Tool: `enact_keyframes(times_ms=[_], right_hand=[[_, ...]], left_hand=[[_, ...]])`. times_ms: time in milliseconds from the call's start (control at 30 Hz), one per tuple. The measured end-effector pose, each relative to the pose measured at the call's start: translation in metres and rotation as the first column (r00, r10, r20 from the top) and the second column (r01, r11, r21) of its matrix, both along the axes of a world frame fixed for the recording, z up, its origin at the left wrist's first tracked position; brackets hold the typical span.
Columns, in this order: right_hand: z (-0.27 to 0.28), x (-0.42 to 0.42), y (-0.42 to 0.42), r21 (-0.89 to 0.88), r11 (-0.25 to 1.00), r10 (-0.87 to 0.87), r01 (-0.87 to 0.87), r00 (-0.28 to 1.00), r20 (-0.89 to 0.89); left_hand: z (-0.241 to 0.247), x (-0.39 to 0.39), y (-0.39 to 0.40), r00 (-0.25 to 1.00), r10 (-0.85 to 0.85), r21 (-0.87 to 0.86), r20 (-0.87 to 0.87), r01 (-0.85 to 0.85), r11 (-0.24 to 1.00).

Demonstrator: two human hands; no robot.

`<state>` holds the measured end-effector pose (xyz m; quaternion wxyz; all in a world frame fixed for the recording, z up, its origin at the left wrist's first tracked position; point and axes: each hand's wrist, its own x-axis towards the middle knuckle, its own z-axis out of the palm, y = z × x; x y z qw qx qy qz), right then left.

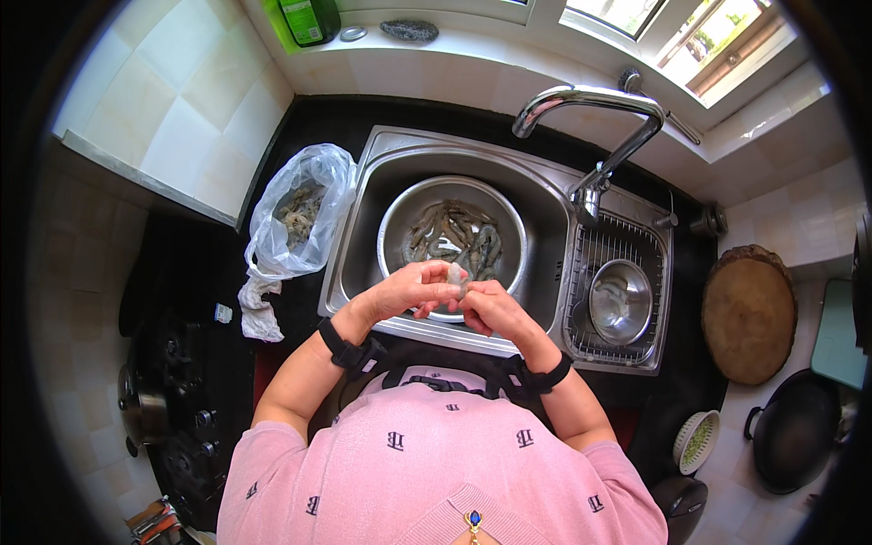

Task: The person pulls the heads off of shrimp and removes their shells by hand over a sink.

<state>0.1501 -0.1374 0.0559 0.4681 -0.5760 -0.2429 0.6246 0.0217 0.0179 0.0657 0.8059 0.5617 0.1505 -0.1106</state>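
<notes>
Between both hands is a raw shrimp (455, 274), pale grey and partly hidden by the fingers. My left hand (415, 289) pinches it with thumb and fingers. From the right, my right hand (494, 306) grips its lower end with bent fingers. Both are above the near rim of a round stainless steel basin (385, 238). Inside that basin lie several grey-brown whole shrimp (449, 225). The basin stands in the large bowl of a steel sink (361, 197). Left of the sink, an open clear plastic bag (327, 177) holds shrimp heads and shells (300, 214).
A small steel bowl (620, 320) with a few pale pieces sits on a wire rack (586, 347) in the right-hand sink. Over the sink reaches a chrome faucet (593, 95). A round wooden chopping board (749, 313) is at the right, a crumpled tissue (260, 313) by the bag.
</notes>
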Motion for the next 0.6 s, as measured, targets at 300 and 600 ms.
enact_keyframes(times_ms=[300, 600], right_hand=[[-0.012, 0.002, -0.004, 0.013, 0.998, -0.062, 0.065, 0.984, -0.170], [-0.032, -0.014, 0.002, 0.379, 0.902, -0.402, 0.205, 0.717, 0.569]], left_hand=[[-0.010, 0.000, -0.001, 0.993, 0.038, -0.009, -0.108, -0.039, 0.999], [-0.025, -0.003, -0.001, 0.956, 0.245, -0.229, -0.161, -0.278, 0.933]])
